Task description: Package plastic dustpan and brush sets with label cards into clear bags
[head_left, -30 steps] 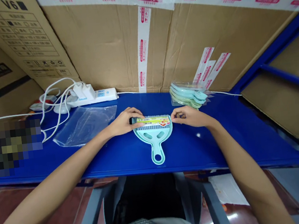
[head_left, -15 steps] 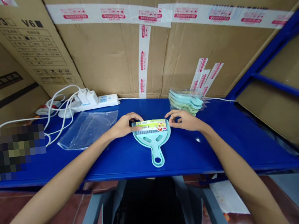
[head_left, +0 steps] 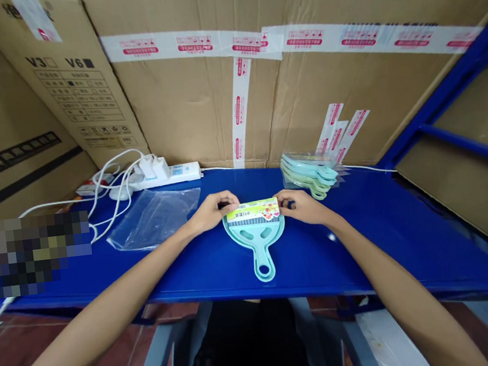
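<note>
A light-blue dustpan [head_left: 262, 250] lies on the blue table, its handle with the round hole toward me. A small brush with grey bristles [head_left: 252, 222] rests in it, its upper part hidden. Across the pan's far end is a yellow-green printed label card [head_left: 252, 211] with flowers. My left hand [head_left: 213, 212] pinches the card's left end between thumb and fingers. At the card's right end, my right hand [head_left: 303, 205] is closed in a pinch with curled fingers.
Bagged light-blue and green dustpans [head_left: 308, 172] are stacked at the back right. A clear plastic bag [head_left: 155, 216] lies left of my left hand. Behind it are a white power strip [head_left: 172, 174] and cables. Large cardboard [head_left: 182, 108] stands along the back.
My right fingers have closed in on the card's right end. The card's printed face now shows taller. The whole view has shifted slightly.
</note>
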Available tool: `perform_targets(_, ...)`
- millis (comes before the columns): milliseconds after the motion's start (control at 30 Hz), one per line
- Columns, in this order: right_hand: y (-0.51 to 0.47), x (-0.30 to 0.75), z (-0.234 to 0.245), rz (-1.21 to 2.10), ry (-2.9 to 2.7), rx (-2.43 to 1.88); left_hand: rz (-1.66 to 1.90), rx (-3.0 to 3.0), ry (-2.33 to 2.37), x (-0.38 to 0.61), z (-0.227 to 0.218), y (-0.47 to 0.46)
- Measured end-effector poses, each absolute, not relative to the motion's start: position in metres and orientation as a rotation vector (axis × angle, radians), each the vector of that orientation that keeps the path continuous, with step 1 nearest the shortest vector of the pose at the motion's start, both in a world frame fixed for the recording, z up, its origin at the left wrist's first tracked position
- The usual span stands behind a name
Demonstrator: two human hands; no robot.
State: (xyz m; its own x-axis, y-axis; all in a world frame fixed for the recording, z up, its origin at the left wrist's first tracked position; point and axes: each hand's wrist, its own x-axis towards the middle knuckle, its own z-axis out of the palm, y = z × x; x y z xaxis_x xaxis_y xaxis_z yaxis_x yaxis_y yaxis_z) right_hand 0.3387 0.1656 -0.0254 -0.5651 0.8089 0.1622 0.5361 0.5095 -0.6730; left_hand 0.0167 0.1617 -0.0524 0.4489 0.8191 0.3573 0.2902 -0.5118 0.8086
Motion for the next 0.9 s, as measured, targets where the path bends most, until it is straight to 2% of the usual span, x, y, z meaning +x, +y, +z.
perform_targets(333,0.173,0.338,-0.031,0.894,-2.224,-1.211,0.933,2.288,0.949,0.022,-0.048,0.154)
perform_targets(633,0.176,0.332,-0.033,1.167,-1.910,-1.245,0.900,2.260,0.924,0.022,-0.047,0.153)
perform_targets(900,0.174,0.326,-0.034,1.173,-1.817,-1.318,0.907,2.211,0.966,0.024,-0.048,0.150)
